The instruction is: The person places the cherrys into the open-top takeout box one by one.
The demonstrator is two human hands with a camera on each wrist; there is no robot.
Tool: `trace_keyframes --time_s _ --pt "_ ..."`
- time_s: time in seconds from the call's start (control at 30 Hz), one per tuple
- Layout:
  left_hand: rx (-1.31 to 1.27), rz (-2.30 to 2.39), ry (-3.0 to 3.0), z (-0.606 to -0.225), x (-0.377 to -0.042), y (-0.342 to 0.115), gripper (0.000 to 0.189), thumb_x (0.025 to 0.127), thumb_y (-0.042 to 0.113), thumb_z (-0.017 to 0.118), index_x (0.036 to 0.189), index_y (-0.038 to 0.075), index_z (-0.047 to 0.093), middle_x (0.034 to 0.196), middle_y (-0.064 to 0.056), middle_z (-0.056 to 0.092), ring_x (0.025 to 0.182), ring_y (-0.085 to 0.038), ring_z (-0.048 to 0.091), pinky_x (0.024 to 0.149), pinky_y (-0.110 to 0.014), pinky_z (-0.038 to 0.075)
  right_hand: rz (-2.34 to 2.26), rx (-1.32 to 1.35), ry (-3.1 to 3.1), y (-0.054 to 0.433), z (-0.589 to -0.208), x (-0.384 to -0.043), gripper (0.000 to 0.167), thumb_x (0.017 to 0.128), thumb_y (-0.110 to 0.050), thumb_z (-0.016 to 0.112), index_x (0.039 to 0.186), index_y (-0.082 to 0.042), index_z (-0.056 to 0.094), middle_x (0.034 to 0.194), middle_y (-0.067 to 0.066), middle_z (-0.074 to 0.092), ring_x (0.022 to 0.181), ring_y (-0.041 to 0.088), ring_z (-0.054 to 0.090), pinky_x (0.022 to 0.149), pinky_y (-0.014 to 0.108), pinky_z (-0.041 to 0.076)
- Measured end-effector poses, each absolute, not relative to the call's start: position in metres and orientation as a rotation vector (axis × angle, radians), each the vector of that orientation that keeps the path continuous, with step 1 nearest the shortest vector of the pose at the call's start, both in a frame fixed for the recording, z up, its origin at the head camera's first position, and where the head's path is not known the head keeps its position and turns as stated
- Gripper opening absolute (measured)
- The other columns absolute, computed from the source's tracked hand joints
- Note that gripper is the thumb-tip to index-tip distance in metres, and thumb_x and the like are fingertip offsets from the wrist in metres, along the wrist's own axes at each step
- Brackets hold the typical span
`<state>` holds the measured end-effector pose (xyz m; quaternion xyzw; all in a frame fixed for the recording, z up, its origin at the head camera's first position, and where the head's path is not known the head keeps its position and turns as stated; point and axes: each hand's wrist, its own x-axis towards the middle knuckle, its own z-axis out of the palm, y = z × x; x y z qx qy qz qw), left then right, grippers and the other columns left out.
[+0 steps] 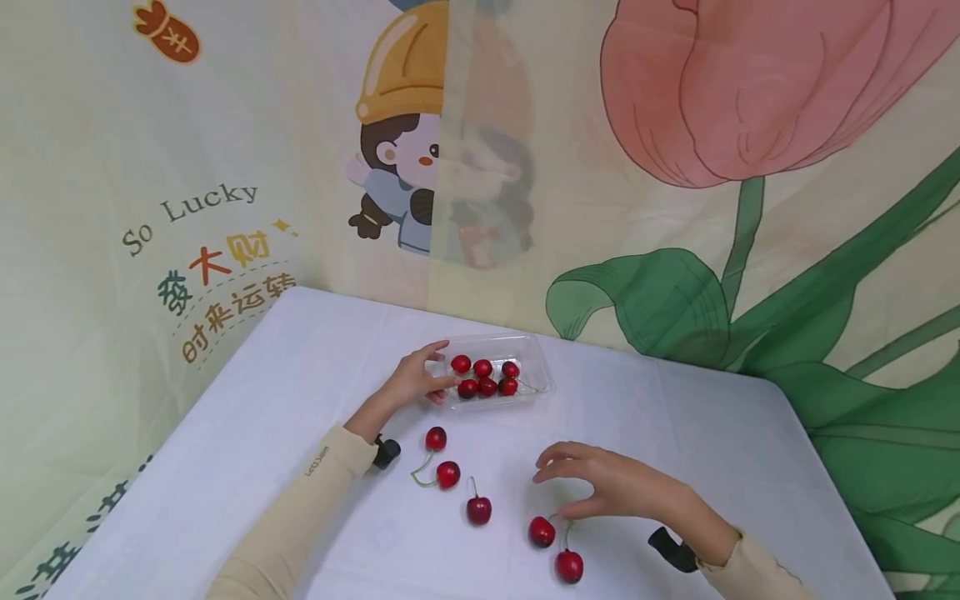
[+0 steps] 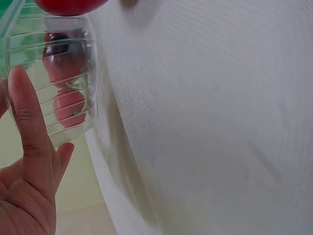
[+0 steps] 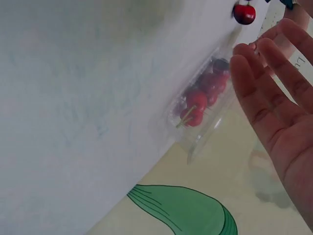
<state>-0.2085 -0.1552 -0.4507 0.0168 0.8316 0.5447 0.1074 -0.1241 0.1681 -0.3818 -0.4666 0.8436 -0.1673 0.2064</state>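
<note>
A clear plastic container (image 1: 536,354) stands toward the back of the table with several red cherries (image 1: 487,387) inside. My left hand (image 1: 412,379) holds its left end, thumb along the near side and fingers at the far left corner. In the left wrist view the thumb (image 2: 30,117) lies against the ribbed clear wall. My right hand (image 1: 615,483) is empty over the table at the right, fingers apart and gently bent. Just below its thumb lie two cherries with stems, one (image 1: 542,532) nearer the thumb and the other (image 1: 569,566) closer to the front.
Left of the right hand lies a single dark red cherry (image 1: 478,510). A pair of cherries (image 1: 447,474) with joined green stems lies between it and the left wrist. A white cloth covers the table (image 1: 675,417); a printed curtain (image 1: 570,208) hangs behind.
</note>
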Motion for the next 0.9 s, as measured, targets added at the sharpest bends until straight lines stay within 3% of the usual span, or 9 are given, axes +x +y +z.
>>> trace_keyframes --time_s 0.3,0.47,0.63,0.9 --pt "0.042 1.608 2.449 -0.452 -0.208 -0.154 0.078 0.087 0.013 0.074 0.152 0.009 0.032 0.142 -0.023 0.045 0.057 -0.013 0.064 0.06 -0.025 0.057 -0.471 -1.143 2.226 0.178 -0.402 -0.104 0.048 0.082 -0.037 0.078 0.126 -0.026 0.064 0.129 -0.008 0.056 0.114 0.008 0.053 0.092 0.029 0.053" --pt "0.046 1.603 2.462 -0.453 -0.208 -0.154 0.078 0.087 0.013 0.075 0.152 0.008 0.032 0.142 -0.023 0.046 0.057 -0.013 0.064 0.059 -0.025 0.057 -0.438 -1.061 2.185 0.177 -0.408 -0.098 0.054 0.08 -0.031 0.081 0.131 -0.031 0.061 0.132 -0.009 0.054 0.107 0.003 0.054 0.088 0.025 0.054" --pt "0.05 1.608 2.458 -0.454 -0.207 -0.153 0.078 0.087 0.013 0.075 0.152 0.007 0.032 0.142 -0.024 0.045 0.056 -0.013 0.064 0.059 -0.025 0.057 -0.442 -1.082 2.14 0.175 -0.414 -0.093 0.058 0.081 -0.023 0.081 0.134 -0.028 0.058 0.132 -0.006 0.052 0.099 0.001 0.055 0.083 0.02 0.054" --pt "0.054 1.63 2.442 -0.453 -0.207 -0.153 0.078 0.087 0.011 0.075 0.151 0.007 0.032 0.141 -0.024 0.045 0.055 -0.012 0.063 0.058 -0.025 0.057 -0.409 -1.197 2.135 0.174 -0.424 -0.089 0.057 0.081 -0.025 0.081 0.134 -0.027 0.058 0.132 -0.006 0.052 0.106 0.001 0.052 0.09 0.023 0.053"
